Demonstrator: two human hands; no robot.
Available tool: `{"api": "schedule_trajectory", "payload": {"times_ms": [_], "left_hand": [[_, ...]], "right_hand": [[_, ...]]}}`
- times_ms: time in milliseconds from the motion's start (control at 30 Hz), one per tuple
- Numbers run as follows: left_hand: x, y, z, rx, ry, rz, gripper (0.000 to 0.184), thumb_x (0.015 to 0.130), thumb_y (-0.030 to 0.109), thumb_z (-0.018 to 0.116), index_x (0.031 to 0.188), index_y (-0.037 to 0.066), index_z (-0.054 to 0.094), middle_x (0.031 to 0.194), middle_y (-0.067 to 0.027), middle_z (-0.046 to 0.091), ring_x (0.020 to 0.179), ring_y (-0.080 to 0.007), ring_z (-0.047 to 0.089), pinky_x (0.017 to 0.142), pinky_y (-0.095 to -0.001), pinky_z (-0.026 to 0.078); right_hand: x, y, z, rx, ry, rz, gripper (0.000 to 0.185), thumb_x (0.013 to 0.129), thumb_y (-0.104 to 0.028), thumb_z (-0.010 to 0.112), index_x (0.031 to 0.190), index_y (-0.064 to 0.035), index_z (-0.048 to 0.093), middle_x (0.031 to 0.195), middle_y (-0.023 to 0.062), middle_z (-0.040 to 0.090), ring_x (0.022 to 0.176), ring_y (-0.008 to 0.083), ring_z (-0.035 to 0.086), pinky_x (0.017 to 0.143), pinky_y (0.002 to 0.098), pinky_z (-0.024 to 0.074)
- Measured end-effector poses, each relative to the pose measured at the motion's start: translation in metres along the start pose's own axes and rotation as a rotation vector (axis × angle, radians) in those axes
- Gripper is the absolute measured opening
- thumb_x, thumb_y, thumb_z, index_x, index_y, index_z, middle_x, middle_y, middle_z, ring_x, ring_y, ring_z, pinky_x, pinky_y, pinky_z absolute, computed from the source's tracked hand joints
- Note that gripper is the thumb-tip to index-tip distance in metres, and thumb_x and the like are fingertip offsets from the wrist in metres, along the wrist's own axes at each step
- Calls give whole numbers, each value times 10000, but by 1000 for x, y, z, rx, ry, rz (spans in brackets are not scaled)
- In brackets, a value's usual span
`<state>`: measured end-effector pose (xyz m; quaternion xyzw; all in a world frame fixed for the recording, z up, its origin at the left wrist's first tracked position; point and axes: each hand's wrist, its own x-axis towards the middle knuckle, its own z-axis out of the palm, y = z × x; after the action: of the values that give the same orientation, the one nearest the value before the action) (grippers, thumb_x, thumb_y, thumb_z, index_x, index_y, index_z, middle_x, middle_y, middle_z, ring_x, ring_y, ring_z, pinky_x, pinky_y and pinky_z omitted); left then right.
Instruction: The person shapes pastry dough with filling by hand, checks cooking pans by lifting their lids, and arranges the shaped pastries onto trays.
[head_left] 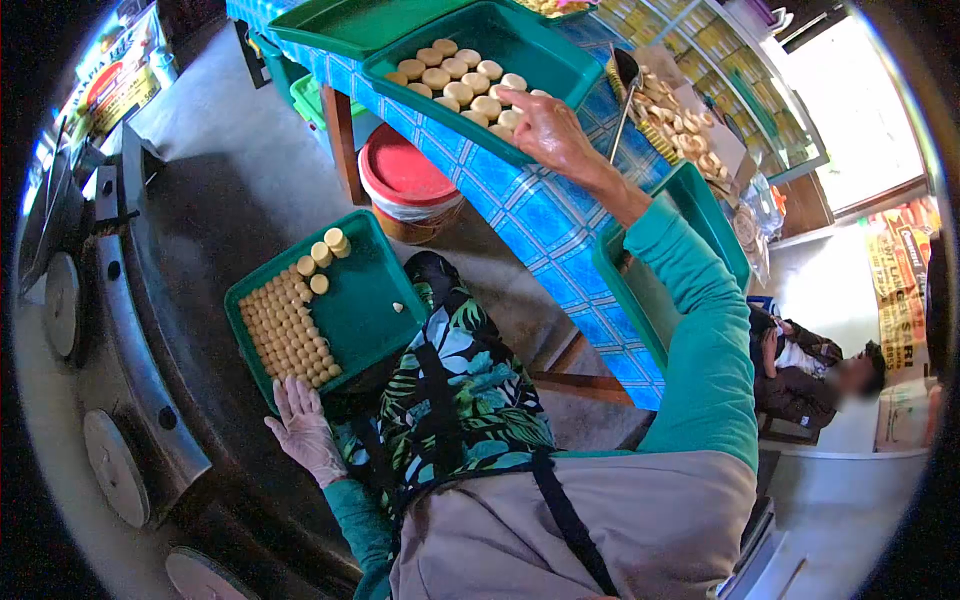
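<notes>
My left hand point(305, 432), in a clear glove, has its fingers spread at the near corner of a green tray point(370, 340). Rows of small pale dough balls point(285, 325) fill one side of that tray, with several larger dough discs point(335, 240) at its far end. A small dough bit point(398, 307) lies apart near the tray's side. Over a second green tray point(570, 60) on the table, my right hand point(540, 125) has its index finger stretched out onto one of the flat round dough pieces point(455, 68). Its other fingers are partly hidden.
A blue checked cloth point(530, 215) covers the table. Another green tray point(660, 285) lies under my right forearm, near a pile of pale pieces point(685, 120). A red-lidded bucket point(405, 165) stands below. Round metal lids point(115, 465) line the left; a person point(800, 370) sits at right.
</notes>
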<state>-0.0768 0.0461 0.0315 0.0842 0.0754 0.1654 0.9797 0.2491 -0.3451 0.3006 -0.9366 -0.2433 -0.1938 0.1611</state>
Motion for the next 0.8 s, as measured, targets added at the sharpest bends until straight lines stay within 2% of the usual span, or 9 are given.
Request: {"api": "schedule_trajectory", "payload": {"times_ms": [100,167,300,367,433,567,700,767,800], "left_hand": [[-2,1,0,-1,16,5,679,960,433,494,1450,10,287,1483,-243,303,1365,-355,336,1067,-504,367],[-2,-1,3,0,39,15,676,960,432,495,1449,13,289,1483,-241,304,1362,-354,340,1065,-507,371],[-1,-1,3,-13,20,8,671,958,433,498,1443,14,300,1478,-239,315,1349,-356,362,1053,-513,385],[-1,0,3,-7,11,-5,670,958,433,498,1441,11,303,1478,-239,316,1345,-356,369,1050,-514,388],[-1,-1,4,17,73,26,668,958,429,500,1436,4,308,1478,-239,316,1343,-357,372,1048,-517,389],[-1,-1,4,10,32,10,663,959,424,500,1432,-3,313,1476,-240,318,1339,-361,376,1049,-517,390],[-1,-1,6,-19,52,11,658,962,408,501,1436,-3,304,1482,-247,300,1344,-370,366,1053,-527,381],[-1,-2,5,-46,62,13,657,963,403,501,1440,0,298,1486,-250,290,1348,-372,358,1057,-534,373],[-1,-1,4,-43,52,11,661,963,401,504,1444,1,291,1490,-251,281,1354,-371,349,1061,-536,367]], "right_hand": [[3,3,0,-53,-37,-34,525,705,-37,594,1230,-60,592,867,204,659,761,295,665,690,412,517],[6,0,-5,-191,-52,-95,520,714,-81,632,1233,-67,591,837,194,657,733,304,653,686,414,515],[11,-16,-12,-47,-95,11,533,712,-121,678,1236,-85,590,790,162,657,722,299,650,686,406,519],[20,-8,-1,-77,16,-209,551,708,-155,715,1241,-95,591,774,125,660,724,273,658,684,386,526],[26,4,10,-24,-32,-209,568,707,-150,716,1257,-107,581,776,113,657,723,261,657,684,374,527],[27,1,8,125,-178,-136,633,710,-138,716,1317,-147,538,791,93,653,718,227,649,689,347,532],[28,5,7,156,-191,-144,706,687,-193,743,1342,-103,496,758,114,682,667,213,668,617,362,530],[29,8,4,301,-290,-20,605,761,-136,705,1340,-148,529,827,63,668,731,143,629,709,302,530],[32,12,-2,302,-293,-19,605,761,-136,705,1340,-148,529,827,63,668,731,143,629,709,302,530]]}}
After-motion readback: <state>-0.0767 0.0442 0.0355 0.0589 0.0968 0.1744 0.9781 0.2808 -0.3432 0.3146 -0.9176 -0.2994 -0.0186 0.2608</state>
